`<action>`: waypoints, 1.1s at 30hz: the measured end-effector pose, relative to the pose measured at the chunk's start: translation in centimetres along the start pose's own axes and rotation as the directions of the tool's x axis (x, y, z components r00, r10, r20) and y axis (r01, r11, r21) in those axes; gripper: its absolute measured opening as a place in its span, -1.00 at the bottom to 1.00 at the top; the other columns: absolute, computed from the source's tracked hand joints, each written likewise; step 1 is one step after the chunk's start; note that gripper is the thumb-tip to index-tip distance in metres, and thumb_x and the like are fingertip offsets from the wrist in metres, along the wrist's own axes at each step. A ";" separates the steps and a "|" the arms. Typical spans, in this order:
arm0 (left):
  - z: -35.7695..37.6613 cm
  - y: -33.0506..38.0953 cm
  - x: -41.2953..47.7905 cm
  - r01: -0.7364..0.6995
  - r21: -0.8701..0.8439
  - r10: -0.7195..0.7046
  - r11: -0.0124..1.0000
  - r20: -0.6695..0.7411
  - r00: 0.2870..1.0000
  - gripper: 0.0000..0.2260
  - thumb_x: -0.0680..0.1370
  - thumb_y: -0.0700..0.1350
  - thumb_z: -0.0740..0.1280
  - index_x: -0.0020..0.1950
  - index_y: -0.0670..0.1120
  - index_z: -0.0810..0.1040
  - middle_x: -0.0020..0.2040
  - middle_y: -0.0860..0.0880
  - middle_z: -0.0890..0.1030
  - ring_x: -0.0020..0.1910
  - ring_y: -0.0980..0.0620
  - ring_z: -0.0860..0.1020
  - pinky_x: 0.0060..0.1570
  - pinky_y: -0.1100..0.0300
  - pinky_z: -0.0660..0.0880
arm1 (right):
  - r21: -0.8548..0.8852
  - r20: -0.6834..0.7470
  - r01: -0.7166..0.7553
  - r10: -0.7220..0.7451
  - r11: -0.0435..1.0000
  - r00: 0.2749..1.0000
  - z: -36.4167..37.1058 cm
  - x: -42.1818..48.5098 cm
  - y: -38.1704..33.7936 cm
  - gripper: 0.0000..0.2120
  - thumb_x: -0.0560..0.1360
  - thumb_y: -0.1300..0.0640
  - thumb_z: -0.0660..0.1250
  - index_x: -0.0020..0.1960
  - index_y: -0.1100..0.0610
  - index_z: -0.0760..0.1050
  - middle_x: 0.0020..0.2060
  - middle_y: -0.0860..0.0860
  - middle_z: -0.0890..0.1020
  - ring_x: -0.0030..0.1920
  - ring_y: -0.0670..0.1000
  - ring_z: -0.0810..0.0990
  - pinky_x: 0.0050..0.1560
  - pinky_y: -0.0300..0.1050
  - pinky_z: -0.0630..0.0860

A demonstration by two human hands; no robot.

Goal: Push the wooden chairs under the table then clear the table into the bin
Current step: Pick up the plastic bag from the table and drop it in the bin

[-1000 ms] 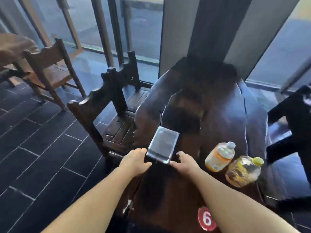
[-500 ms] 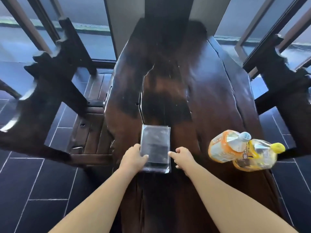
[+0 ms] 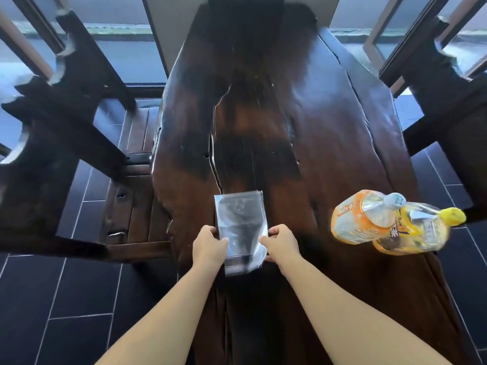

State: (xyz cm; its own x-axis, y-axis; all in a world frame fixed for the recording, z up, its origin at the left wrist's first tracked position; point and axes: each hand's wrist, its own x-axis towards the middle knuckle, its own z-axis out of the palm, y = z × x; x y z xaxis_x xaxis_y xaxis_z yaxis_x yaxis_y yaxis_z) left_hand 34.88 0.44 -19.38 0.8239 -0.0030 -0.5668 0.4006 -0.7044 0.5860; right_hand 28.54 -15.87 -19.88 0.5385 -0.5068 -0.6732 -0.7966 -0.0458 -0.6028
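Pinching a clear plastic pouch [image 3: 241, 227] by its sides at the table [image 3: 329, 127], left hand [image 3: 209, 246] and right hand [image 3: 282, 243] apparently readied it for binning.

We look from one wide head camera, steeply down over the table [image 3: 329, 133] from its near end, facing the windows [image 3: 131, 61], close in.

Mid-width near the tabletop's [image 3: 329, 127] near end: pouch [image 3: 241, 222], between left hand [image 3: 209, 246] and right hand [image 3: 280, 243]. Rightward, bottle [image 3: 361, 217] touches second bottle [image 3: 416, 233] at the right edge, perhaps overhanging. Flanking the long edges: left chair [image 3: 66, 127], right chair [image 3: 448, 101].
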 end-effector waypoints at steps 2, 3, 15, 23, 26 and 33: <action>0.1 -0.4 0.1 0.025 -0.068 -0.025 0.997 -0.002 1.000 -0.70 0.50 -0.17 0.39 0.21 -0.11 0.48 -0.13 -0.02 0.59 -0.15 0.01 0.54 -0.18 0.17 0.40 | -0.020 0.004 0.006 -0.006 1.000 1.000 -0.1 -0.1 0.3 -0.78 0.40 0.15 0.42 -0.02 0.04 0.43 -0.15 0.04 0.60 -0.15 0.05 0.59 0.00 0.18 0.64; 0.1 -0.7 0.1 0.041 -0.108 -0.041 0.993 0.003 0.999 -0.72 0.49 -0.20 0.39 0.18 -0.11 0.49 -0.16 -0.02 0.59 -0.15 -0.02 0.56 -0.14 0.11 0.46 | -0.031 0.009 0.005 -0.005 1.000 1.000 -0.1 -0.1 0.4 -0.77 0.41 0.17 0.41 0.01 0.04 0.43 -0.15 0.04 0.60 -0.16 0.04 0.59 0.01 0.17 0.64; -1.6 -1.2 -5.6 0.079 -0.466 0.022 0.881 0.207 0.978 -0.76 0.49 -0.44 0.26 0.00 -0.13 0.52 0.00 -0.12 0.65 -0.06 -0.03 0.61 -0.21 0.14 0.52 | -0.073 0.185 0.037 -0.023 0.997 0.983 -2.9 -5.6 2.4 -0.85 0.48 0.07 0.44 0.01 0.01 0.52 -0.12 0.07 0.64 -0.12 0.01 0.62 -0.05 -0.04 0.61; -4.0 2.5 -11.3 0.103 -0.595 0.205 0.797 0.428 0.880 -0.76 0.26 -0.34 0.26 -0.12 -0.12 0.47 -0.22 -0.09 0.56 -0.31 0.00 0.50 -0.31 0.12 0.41 | 0.242 0.207 -0.065 0.014 0.968 0.978 -7.0 -10.4 4.2 -0.69 0.53 -0.08 0.40 0.15 0.09 0.51 -0.02 0.07 0.63 -0.08 -0.02 0.58 -0.17 -0.11 0.52; -3.8 3.9 -13.1 0.138 -0.644 0.285 0.753 0.508 0.813 -0.73 0.22 -0.35 0.27 -0.13 -0.11 0.43 -0.25 -0.08 0.58 -0.39 0.03 0.50 -0.35 0.16 0.40 | 0.396 0.244 -0.094 -0.007 0.913 0.970 -8.8 -12.4 4.9 -0.76 0.56 -0.04 0.37 0.09 0.12 0.55 -0.01 0.07 0.68 -0.06 0.04 0.66 -0.14 -0.07 0.60; 0.3 6.2 -17.1 0.098 -0.594 0.398 0.798 0.643 0.654 -0.76 0.27 -0.35 0.29 -0.12 -0.13 0.45 -0.12 -0.15 0.66 -0.27 -0.07 0.60 -0.18 0.01 0.55 | 0.588 -0.069 0.137 -0.120 0.797 0.990 -14.1 -16.7 9.0 -0.90 0.56 0.24 0.36 0.01 0.26 0.62 -0.02 0.31 0.68 -0.06 0.13 0.64 0.11 0.15 0.58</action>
State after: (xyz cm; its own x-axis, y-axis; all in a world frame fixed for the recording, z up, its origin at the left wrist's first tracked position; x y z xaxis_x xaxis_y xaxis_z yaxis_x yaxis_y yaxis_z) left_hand 23.17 -4.10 -6.26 0.4405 -0.7389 -0.5099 0.6391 -0.1408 0.7561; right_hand 8.47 -19.98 -8.02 0.6098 -0.5555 -0.5653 -0.3994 0.4007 -0.8246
